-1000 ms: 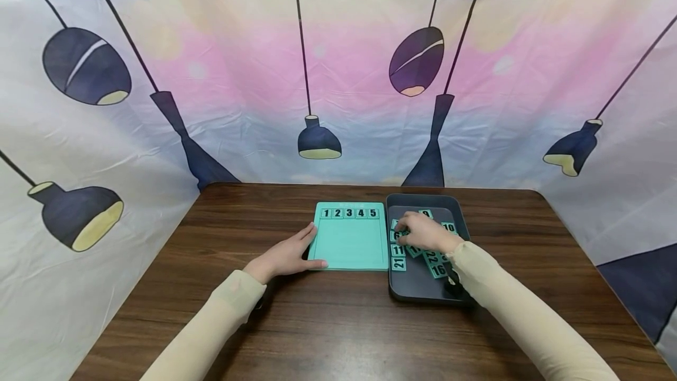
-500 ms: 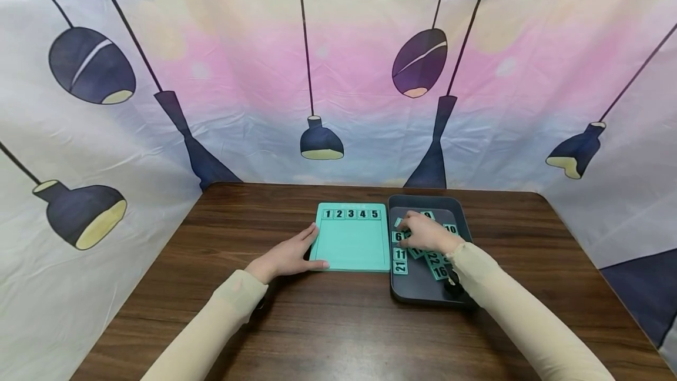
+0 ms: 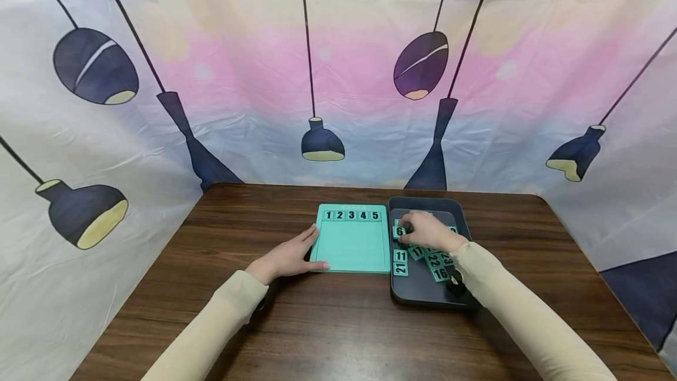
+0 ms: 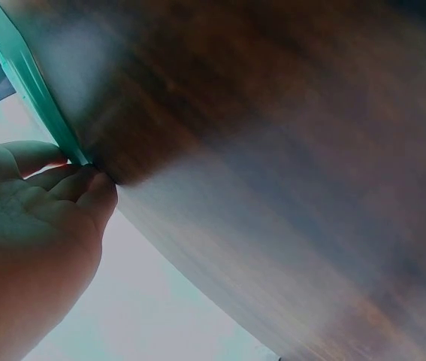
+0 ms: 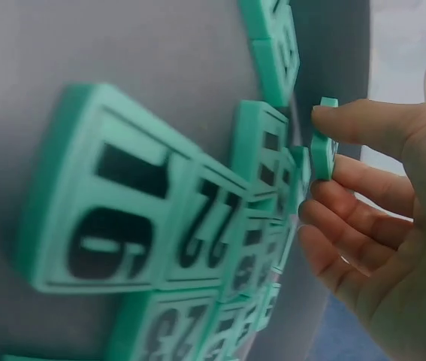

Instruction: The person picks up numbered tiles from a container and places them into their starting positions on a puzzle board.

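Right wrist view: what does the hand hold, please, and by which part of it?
A green tile, pinched at opposite edges by the right hand.

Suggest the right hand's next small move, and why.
I'd probably lift the pinched tile, apparently the 6, clear of the tray toward the board. The right hand has it between thumb and fingertips; the board's top row reads 1 to 5, with bare space below, and the left hand touches the board's edge.
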`<act>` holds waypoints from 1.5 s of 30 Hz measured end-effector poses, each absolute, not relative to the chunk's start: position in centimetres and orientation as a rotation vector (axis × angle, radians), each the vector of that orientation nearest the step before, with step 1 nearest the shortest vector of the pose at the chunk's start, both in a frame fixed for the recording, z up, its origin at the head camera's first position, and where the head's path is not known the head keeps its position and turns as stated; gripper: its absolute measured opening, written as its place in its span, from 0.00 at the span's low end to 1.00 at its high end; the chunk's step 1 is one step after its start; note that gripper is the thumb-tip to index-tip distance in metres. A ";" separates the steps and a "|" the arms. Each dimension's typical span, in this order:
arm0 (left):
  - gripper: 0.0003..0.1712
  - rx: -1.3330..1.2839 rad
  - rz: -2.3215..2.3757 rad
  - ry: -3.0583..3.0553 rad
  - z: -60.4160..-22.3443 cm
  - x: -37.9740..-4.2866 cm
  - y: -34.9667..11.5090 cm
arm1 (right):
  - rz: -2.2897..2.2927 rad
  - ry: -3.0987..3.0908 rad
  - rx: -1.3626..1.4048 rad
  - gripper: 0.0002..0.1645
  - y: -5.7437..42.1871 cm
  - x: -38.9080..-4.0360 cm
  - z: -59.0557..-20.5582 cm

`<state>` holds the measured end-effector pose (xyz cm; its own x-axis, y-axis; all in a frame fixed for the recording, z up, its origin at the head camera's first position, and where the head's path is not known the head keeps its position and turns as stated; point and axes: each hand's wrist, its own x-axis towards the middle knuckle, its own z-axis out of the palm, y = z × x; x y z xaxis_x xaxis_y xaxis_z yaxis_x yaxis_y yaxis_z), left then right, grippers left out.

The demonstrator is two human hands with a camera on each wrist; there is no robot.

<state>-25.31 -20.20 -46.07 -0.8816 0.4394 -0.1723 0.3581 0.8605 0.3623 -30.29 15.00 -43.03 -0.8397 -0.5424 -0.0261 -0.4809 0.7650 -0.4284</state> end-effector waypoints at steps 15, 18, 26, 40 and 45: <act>0.61 0.599 0.452 2.792 -46.1 -25.3 -20.3 | -0.683 2.843 -0.805 0.22 14.3 -31.4 -41.8; 0.61 0.605 0.449 2.797 -46.2 -25.5 -20.3 | -0.729 2.867 -0.803 0.21 14.0 -31.6 -41.4; 0.60 0.626 0.449 2.805 -46.5 -25.7 -20.5 | -0.860 2.870 -0.851 0.21 11.5 -32.7 -41.0; 0.59 0.605 0.474 2.792 -45.9 -25.2 -19.9 | -0.803 2.772 -0.908 0.21 3.3 -33.6 -41.7; 0.59 0.610 0.474 2.796 -45.9 -25.1 -20.0 | -0.729 2.728 -0.897 0.22 0.9 -33.3 -42.5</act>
<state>-25.12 -20.04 -45.87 -0.8840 0.4387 -0.1615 0.3609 0.8600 0.3607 -33.35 0.86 -42.48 -0.8023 -0.5967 -0.0163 -0.5091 0.6982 -0.5033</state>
